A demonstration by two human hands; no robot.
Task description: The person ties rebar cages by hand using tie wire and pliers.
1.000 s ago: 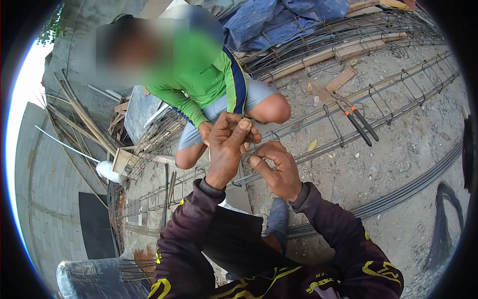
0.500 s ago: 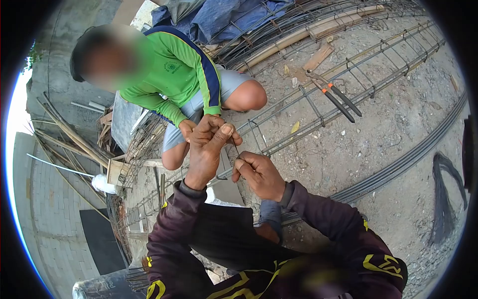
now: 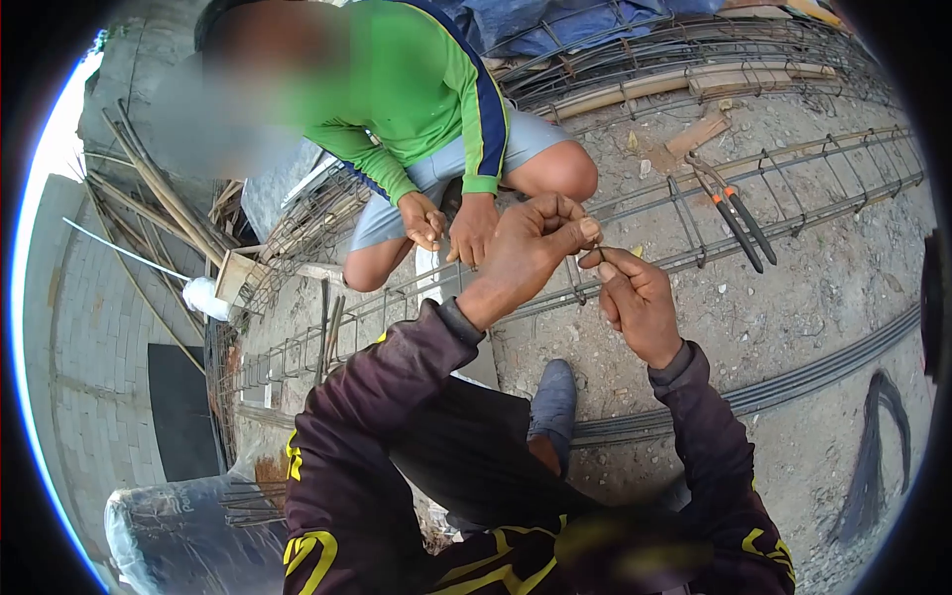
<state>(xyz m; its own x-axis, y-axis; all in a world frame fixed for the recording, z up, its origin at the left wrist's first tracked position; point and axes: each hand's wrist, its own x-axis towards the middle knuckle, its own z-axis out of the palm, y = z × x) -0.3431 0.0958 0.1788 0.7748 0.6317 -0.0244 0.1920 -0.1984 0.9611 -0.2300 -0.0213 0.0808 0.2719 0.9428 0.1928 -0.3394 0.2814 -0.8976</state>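
My left hand [image 3: 531,248] is closed in a pinch over the long rebar cage [image 3: 684,223]. Close to its right, my right hand [image 3: 638,302] pinches with thumb and forefinger. A short, dark, thin wire seems to run between the two sets of fingertips. It is too small to make out fully. Beyond my left hand, a co-worker in a green shirt [image 3: 382,74] crouches with both hands low over the cage.
Pincers with orange and black handles [image 3: 742,223] lie across the cage. Long rods [image 3: 793,382] run along the ground at the right, near a bundle of dark wire [image 3: 873,446]. Wooden poles [image 3: 164,198] lean at the left. A blue tarp [image 3: 555,25] lies at the back.
My two hands have moved right in the view, away from the co-worker's hands, and closer together. The view has shifted. The co-worker's hands now show clearly, apart from mine.
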